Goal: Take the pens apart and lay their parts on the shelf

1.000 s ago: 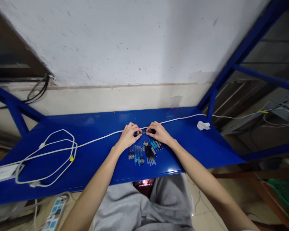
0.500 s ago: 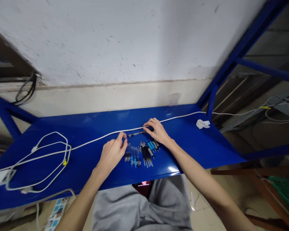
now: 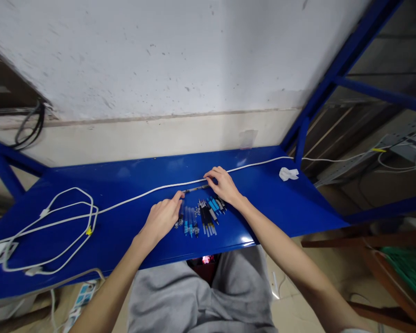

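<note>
A slim pen (image 3: 195, 188) with a clear barrel and dark ends is held level between my two hands, just in front of a white cable. My left hand (image 3: 162, 215) pinches its left end between thumb and forefinger. At the other end, the fingers of my right hand (image 3: 223, 184) are closed on it and hide its tip. Below the pen lie clear pen barrels (image 3: 190, 221) with blue or black ends, partly behind my left hand. Beside them are dark ink refills (image 3: 207, 219) and several blue and grey pen pieces (image 3: 215, 204).
The white cable (image 3: 138, 196) crosses the blue tabletop (image 3: 263, 203), with a loop (image 3: 93, 210) at the left. A crumpled white tissue (image 3: 288, 174) lies at the right. Blue frame posts (image 3: 301, 138) stand at the table's ends, and a wall (image 3: 180, 134) closes off the back.
My left thumb and forefinger, slightly apart beside the pen's left end before, have closed on it. My right hand stays at the right end. The whole view has shifted slightly.
</note>
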`<move>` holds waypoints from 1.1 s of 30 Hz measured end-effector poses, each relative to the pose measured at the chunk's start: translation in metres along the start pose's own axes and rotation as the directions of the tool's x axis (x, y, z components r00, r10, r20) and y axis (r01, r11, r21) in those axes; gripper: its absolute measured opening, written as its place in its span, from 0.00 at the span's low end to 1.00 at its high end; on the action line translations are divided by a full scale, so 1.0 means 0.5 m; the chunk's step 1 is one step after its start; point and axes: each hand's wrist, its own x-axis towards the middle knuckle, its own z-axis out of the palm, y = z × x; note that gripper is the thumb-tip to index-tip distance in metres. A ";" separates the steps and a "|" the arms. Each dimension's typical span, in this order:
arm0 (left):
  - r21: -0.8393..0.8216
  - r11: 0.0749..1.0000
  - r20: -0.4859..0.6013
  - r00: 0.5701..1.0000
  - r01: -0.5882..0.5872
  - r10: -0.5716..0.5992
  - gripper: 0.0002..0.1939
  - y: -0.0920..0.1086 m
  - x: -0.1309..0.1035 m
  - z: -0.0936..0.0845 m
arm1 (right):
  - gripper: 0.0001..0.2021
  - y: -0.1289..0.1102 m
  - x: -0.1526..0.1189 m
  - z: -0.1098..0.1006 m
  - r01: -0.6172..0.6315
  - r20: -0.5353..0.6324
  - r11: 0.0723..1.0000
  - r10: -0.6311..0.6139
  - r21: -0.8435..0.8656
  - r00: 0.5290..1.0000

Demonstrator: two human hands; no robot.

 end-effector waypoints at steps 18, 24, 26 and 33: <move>-0.029 1.000 -0.031 0.999 0.007 -0.008 0.11 -0.032 -0.027 -0.023 | 0.10 -0.009 0.002 0.002 0.007 -0.014 0.999 -0.006 0.043 1.000; -0.201 0.974 -0.367 0.930 -0.103 0.023 0.12 -0.056 0.042 -0.089 | 0.10 -0.014 0.004 -0.008 0.012 -0.040 0.998 -0.010 0.058 0.999; -0.214 0.951 -0.512 0.855 -0.225 0.088 0.14 -0.040 0.081 -0.085 | 0.11 -0.015 0.004 -0.013 0.014 -0.035 0.998 -0.011 0.058 0.999; 0.002 0.863 -0.731 0.588 -0.505 0.346 0.16 -0.029 0.156 0.013 | 0.11 -0.006 0.007 -0.022 -0.004 0.052 0.997 0.001 0.071 0.999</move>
